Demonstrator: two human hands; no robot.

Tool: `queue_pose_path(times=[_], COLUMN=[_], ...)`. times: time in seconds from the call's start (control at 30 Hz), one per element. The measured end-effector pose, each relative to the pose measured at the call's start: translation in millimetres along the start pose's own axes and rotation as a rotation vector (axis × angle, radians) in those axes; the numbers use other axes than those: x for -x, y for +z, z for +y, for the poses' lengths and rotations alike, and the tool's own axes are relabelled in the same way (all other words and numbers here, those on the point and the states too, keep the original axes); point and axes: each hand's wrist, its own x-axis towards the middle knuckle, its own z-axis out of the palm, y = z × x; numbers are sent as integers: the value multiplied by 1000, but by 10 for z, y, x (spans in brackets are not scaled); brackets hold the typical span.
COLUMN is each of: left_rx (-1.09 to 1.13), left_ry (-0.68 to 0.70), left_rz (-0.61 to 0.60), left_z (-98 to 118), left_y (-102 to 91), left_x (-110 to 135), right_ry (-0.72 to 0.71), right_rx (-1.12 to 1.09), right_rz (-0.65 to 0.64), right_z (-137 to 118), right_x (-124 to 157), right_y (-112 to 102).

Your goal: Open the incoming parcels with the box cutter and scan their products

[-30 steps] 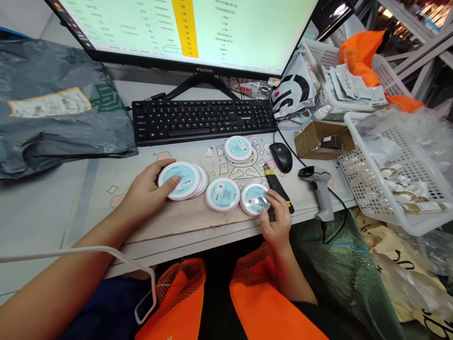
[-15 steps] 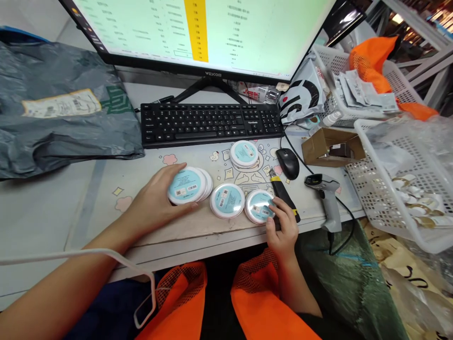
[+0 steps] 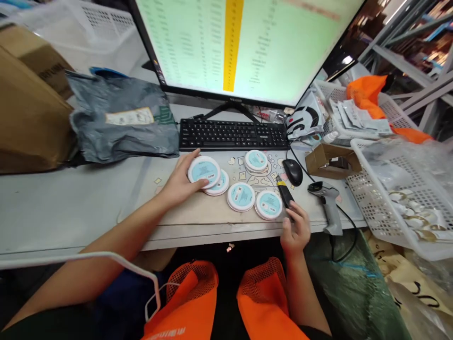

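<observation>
My left hand [image 3: 180, 182] grips a round, flat white container [image 3: 204, 169] with a light-blue label, thumb over its near edge and fingers at its far left side. This container overlaps another like it [image 3: 221, 183], lying beneath and to the right. Two more stacks of the same kind, a middle one [image 3: 240, 196] and a right one [image 3: 268, 205], sit side by side near the desk's front edge. Farther back is another small stack [image 3: 256, 161]. My right hand [image 3: 296, 227] has its fingers curved but apart, fingertips by the lower end of a black-and-yellow utility knife [image 3: 285, 192]; contact is unclear.
A keyboard [image 3: 230, 134] lies below the monitor [image 3: 283, 52]. To the right are a mouse [image 3: 293, 172], an open cardboard box [image 3: 314, 163], a barcode scanner [image 3: 329, 203] and white baskets [image 3: 375, 189]. A grey plastic parcel [image 3: 123, 137] and a large carton [image 3: 31, 113] stand left.
My right hand has come off the right stack and shifted right to the knife's end. My left hand's container has slid off the leaning stack, uncovering the one beneath. The camera view has swung left.
</observation>
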Motion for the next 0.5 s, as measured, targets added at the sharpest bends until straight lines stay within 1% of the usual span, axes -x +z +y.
queue_pose_path(times=[0.03, 0.07, 0.1, 0.13, 0.17, 0.2, 0.23, 0.27, 0.3, 0.33, 0.37, 0.4, 0.43, 0.5], left_rx=[43, 83, 120, 152, 172, 179, 175, 165, 153, 145, 144, 149, 157, 168], left_ry=[-6, -18, -30, -37, -31, -7, 30, 73, 115, 148, 166, 169, 164, 150], left_rz=[18, 26, 22, 7, -15, -40, -61, -77, -86, -87, -82, -73, -64, -46], left_z=[-6, -8, -5, 3, 15, 30, 47, 62, 75, 85, 91, 95, 97, 102], left_y=[-5, -6, -5, -2, 2, 6, 10, 14, 19, 24, 30, 37, 45, 64], left_x=[-4, -6, -6, -3, 4, 15, 29, 44, 58, 69, 76, 80, 80, 82], right_ry=[15, 64, 154, 285, 450, 623, 766, 868, 925, 947, 953, 958, 968, 986], right_rx=[58, 151, 268, 388, 494, 564, 600, 607, 593, 568, 536, 490, 414, 134], right_rz=[40, 69, 71, 35, -54, -194, -335, -468, -563, -607, -604, -561, -489, -339], right_z=[90, 207, 346, 499, 657, 810, 948, 1063, 1150, 1206, 1229, 1217, 1172, 980], right_x=[-25, -69, -134, -216, -311, -412, -512, -604, -683, -745, -785, -801, -794, -714], right_y=[-117, -253, -398, -540, -670, -776, -853, -899, -918, -918, -909, -898, -894, -904])
